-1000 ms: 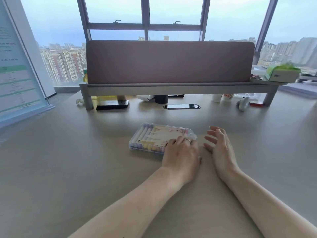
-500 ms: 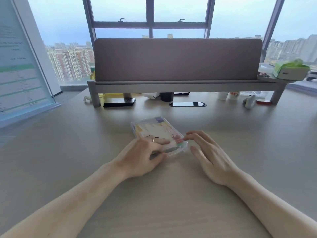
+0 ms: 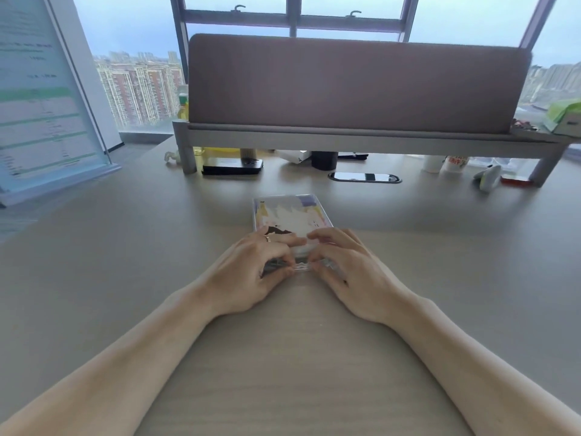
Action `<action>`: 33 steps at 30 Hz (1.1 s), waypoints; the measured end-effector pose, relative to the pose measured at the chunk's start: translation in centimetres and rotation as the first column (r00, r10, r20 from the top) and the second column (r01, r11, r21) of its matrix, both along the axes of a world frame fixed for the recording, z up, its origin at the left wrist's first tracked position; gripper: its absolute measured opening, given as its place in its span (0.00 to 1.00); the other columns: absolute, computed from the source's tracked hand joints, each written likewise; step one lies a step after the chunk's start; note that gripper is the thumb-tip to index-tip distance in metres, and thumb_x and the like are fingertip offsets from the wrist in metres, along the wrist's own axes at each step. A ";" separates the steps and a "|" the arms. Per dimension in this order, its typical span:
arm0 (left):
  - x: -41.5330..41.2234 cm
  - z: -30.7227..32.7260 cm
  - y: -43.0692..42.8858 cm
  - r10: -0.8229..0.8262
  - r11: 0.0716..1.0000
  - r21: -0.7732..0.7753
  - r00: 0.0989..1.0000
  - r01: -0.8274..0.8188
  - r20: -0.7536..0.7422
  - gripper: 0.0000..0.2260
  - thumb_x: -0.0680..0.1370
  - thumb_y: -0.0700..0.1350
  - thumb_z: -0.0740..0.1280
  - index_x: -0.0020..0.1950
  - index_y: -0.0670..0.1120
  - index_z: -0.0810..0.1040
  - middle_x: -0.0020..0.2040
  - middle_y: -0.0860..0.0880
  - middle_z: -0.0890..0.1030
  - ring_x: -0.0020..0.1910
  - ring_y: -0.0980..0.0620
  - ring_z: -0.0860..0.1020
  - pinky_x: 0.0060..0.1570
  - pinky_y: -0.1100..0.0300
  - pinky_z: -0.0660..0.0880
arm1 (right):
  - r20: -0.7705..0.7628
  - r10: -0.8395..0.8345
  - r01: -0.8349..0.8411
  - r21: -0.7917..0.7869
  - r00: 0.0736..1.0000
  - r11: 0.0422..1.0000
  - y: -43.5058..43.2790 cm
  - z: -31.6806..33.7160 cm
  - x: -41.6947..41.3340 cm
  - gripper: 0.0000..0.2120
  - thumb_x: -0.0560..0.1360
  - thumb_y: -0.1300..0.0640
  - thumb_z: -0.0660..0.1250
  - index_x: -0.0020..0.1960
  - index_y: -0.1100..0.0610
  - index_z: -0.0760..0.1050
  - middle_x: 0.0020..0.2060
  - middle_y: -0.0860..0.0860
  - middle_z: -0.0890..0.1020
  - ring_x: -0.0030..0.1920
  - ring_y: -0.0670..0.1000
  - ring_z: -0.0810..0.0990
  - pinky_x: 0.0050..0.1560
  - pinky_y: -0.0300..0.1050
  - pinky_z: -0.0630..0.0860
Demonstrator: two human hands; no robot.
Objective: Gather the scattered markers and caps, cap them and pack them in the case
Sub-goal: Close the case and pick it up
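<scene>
Clear plastic marker case (image 3: 292, 215), pastel insert, lid down | left hand (image 3: 251, 273) pinches its 7 o'clock corner, right hand (image 3: 353, 273) its 5 o'clock | packing seemingly done, latching left

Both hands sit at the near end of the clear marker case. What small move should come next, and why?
Probably lift the lid open from the near edge. The left hand and right hand both pinch the near end of the marker case, thumbs close together at its clear tab; it lies flat on the desk and looks closed. No loose markers are in view.
</scene>
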State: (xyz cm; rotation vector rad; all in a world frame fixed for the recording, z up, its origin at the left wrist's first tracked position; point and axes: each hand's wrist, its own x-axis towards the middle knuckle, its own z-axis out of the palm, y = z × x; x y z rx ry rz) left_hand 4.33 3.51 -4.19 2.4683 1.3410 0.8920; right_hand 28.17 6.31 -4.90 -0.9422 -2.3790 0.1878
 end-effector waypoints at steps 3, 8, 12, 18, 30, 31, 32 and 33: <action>0.0 -0.1 -0.2 0.003 1.000 0.026 1.000 -0.003 0.028 0.02 0.82 0.48 0.69 0.49 0.52 0.81 0.71 0.58 0.77 0.73 0.61 0.69 0.80 0.50 0.57 | 0.006 0.005 -0.005 0.007 1.000 1.000 -0.3 0.1 0.0 0.09 0.82 0.47 0.63 0.55 0.51 0.77 0.70 0.45 0.72 0.72 0.48 0.68 0.69 0.51 0.72; 0.1 0.8 -1.2 0.013 1.000 0.022 0.990 -0.016 0.141 0.07 0.82 0.52 0.64 0.52 0.52 0.80 0.73 0.61 0.74 0.76 0.63 0.65 0.78 0.51 0.60 | -0.052 -0.021 0.028 0.125 0.998 0.992 -1.1 0.4 0.0 0.10 0.84 0.50 0.62 0.57 0.55 0.76 0.70 0.48 0.72 0.70 0.51 0.71 0.65 0.49 0.74; -0.4 1.6 -1.6 0.020 0.998 -0.059 0.980 -0.008 0.196 0.09 0.84 0.49 0.63 0.58 0.54 0.82 0.75 0.63 0.71 0.77 0.64 0.63 0.78 0.54 0.60 | -0.081 -0.041 0.051 0.128 0.996 0.991 -1.2 0.5 0.2 0.13 0.84 0.50 0.59 0.61 0.56 0.76 0.70 0.47 0.71 0.69 0.52 0.72 0.63 0.54 0.76; -1.0 1.3 -1.6 -0.009 0.997 -0.073 0.990 0.020 0.139 0.09 0.82 0.48 0.64 0.60 0.55 0.80 0.74 0.61 0.72 0.78 0.64 0.62 0.78 0.51 0.60 | -0.073 -0.018 0.027 0.129 0.997 0.991 -1.4 0.7 0.2 0.10 0.84 0.53 0.61 0.58 0.58 0.76 0.68 0.48 0.72 0.68 0.52 0.73 0.63 0.53 0.75; 0.5 1.3 -1.3 0.033 0.999 -0.027 0.982 -0.028 0.188 0.07 0.82 0.49 0.68 0.44 0.59 0.76 0.71 0.62 0.74 0.75 0.61 0.66 0.75 0.51 0.63 | -0.114 0.055 -0.059 -0.037 0.992 0.998 -1.6 1.7 1.7 0.09 0.85 0.61 0.58 0.61 0.53 0.74 0.73 0.46 0.68 0.74 0.45 0.68 0.73 0.42 0.65; 0.2 1.4 -1.3 0.030 0.999 -0.036 0.980 -0.024 0.196 0.08 0.81 0.48 0.69 0.44 0.59 0.77 0.71 0.62 0.74 0.75 0.61 0.66 0.75 0.52 0.63 | -0.093 0.069 -0.073 -0.042 0.993 0.996 -1.6 1.8 2.0 0.11 0.85 0.63 0.57 0.63 0.53 0.74 0.74 0.46 0.67 0.75 0.45 0.68 0.73 0.40 0.64; 0.0 1.4 -1.4 0.025 0.999 -0.042 0.979 -0.017 0.201 0.08 0.81 0.48 0.69 0.43 0.58 0.77 0.70 0.62 0.75 0.75 0.60 0.67 0.75 0.52 0.63 | -0.065 0.074 -0.077 -0.043 0.995 0.996 -1.6 1.9 2.1 0.12 0.85 0.63 0.57 0.64 0.53 0.73 0.75 0.45 0.66 0.76 0.44 0.67 0.74 0.40 0.63; -0.1 1.3 -1.4 0.020 0.999 -0.046 0.979 -0.011 0.205 0.07 0.81 0.47 0.69 0.43 0.56 0.78 0.70 0.61 0.75 0.75 0.60 0.67 0.75 0.52 0.63 | -0.046 0.076 -0.078 -0.044 0.996 0.996 -1.5 1.9 2.1 0.12 0.85 0.62 0.57 0.65 0.52 0.73 0.75 0.45 0.66 0.76 0.44 0.66 0.74 0.40 0.63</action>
